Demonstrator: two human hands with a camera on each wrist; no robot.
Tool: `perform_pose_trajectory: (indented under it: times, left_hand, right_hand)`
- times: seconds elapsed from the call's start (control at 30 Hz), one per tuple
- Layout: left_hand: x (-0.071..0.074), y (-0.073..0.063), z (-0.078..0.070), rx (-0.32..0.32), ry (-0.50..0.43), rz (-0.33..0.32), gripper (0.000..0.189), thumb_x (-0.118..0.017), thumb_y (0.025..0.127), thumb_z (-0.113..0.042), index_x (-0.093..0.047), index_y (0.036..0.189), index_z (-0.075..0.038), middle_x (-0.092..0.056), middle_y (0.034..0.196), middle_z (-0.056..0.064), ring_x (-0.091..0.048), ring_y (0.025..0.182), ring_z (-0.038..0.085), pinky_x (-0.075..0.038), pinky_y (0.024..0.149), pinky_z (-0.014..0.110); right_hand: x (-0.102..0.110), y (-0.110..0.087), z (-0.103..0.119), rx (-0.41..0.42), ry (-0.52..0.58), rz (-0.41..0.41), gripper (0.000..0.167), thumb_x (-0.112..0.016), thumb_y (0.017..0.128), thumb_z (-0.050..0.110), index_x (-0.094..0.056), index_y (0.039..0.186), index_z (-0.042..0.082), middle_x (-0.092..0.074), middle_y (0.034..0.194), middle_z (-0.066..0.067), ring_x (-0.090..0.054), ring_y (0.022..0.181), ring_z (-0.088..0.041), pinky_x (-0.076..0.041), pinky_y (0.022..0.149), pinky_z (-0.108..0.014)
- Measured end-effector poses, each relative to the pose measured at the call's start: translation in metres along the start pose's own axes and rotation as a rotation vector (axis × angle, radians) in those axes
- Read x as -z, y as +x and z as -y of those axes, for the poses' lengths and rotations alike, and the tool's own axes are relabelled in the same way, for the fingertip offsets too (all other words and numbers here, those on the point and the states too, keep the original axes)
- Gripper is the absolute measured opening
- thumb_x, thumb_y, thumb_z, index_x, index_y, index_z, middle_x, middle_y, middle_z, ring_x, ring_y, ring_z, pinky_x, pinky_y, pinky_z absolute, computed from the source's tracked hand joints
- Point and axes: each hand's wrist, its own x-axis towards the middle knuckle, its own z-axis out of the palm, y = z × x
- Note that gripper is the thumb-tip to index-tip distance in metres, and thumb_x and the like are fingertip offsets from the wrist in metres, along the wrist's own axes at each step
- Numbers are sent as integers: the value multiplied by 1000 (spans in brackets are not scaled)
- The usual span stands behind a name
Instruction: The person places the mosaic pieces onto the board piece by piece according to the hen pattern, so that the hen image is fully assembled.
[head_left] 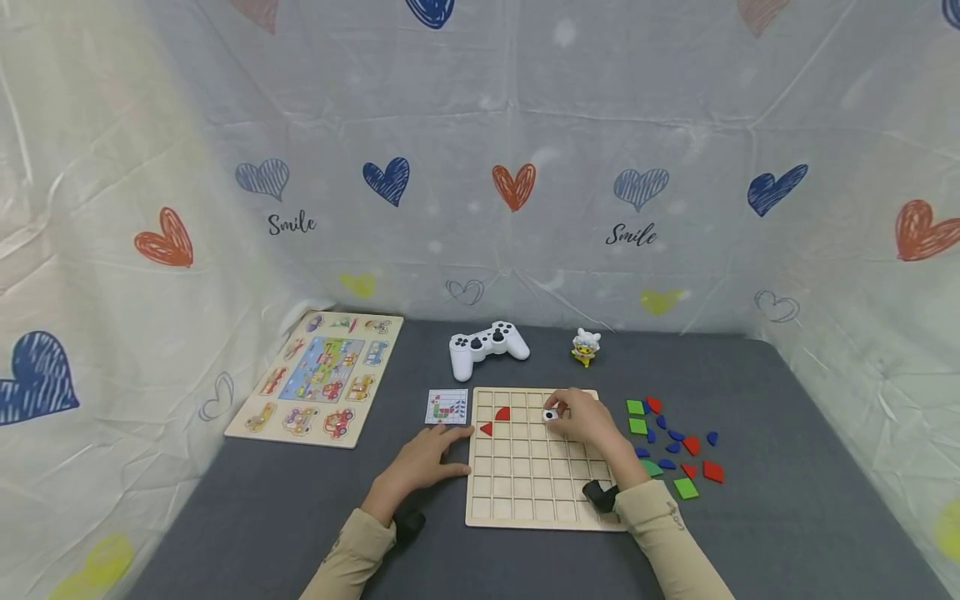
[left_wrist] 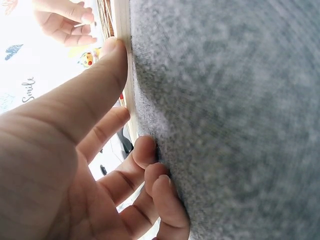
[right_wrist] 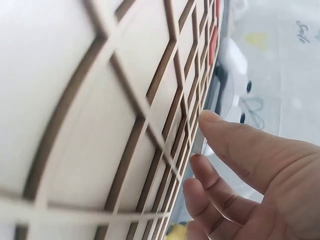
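Note:
A light wooden grid board (head_left: 522,487) lies flat on the dark grey table. Between thumb and fingers my right hand (head_left: 582,417) pinches a small white tile with a black dot (head_left: 551,415), close over the board's upper cells. In the right wrist view the tile (right_wrist: 199,143) shows edge-on at the fingertips. My left hand (head_left: 422,458) touches the board's left edge with thumb and fingertips, its other fingers loosely bent against the table. A red quarter-round tile (head_left: 502,413) and a red triangle tile (head_left: 487,429) sit in cells at the upper left.
A printed pattern card (head_left: 447,407) lies left of the board. Several loose tiles, including a green square tile (head_left: 686,488), are scattered to the right. Behind stand a white game controller (head_left: 489,347) and a small figurine (head_left: 585,347). A picture puzzle board (head_left: 288,414) lies far left.

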Motion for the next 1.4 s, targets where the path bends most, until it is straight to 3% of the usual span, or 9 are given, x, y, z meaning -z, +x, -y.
perform_pose_trajectory:
  times: [0.7,1.03,1.4]
  left_hand:
    - [-1,1,2,-5,7,4,63,-69,78,-45,-50,134,-22,-53,95,4,-46,81,18,-40,67,39]
    - [-2,2,4,-15,8,1,63,-69,79,-46,-51,134,-21,-53,97,5,-46,81,19,-40,66,40]
    - [-2,1,3,-20,7,-5,62,-69,79,-44,-51,133,-20,-51,91,3,-44,78,17,-38,63,37]
  right_hand:
    - [-27,10,35,96,105,44,19,-75,75,9,-68,93,9,-59,81,-6,-50,66,-14,-40,59,-30]
    - [-35,9,50,114,65,69,19,-76,76,14,-68,93,10,-58,82,-5,-50,68,-14,-40,59,-31]
    - [-40,11,52,142,70,90,20,-75,75,12,-67,93,12,-60,81,-5,-49,68,-13,-40,61,-30]
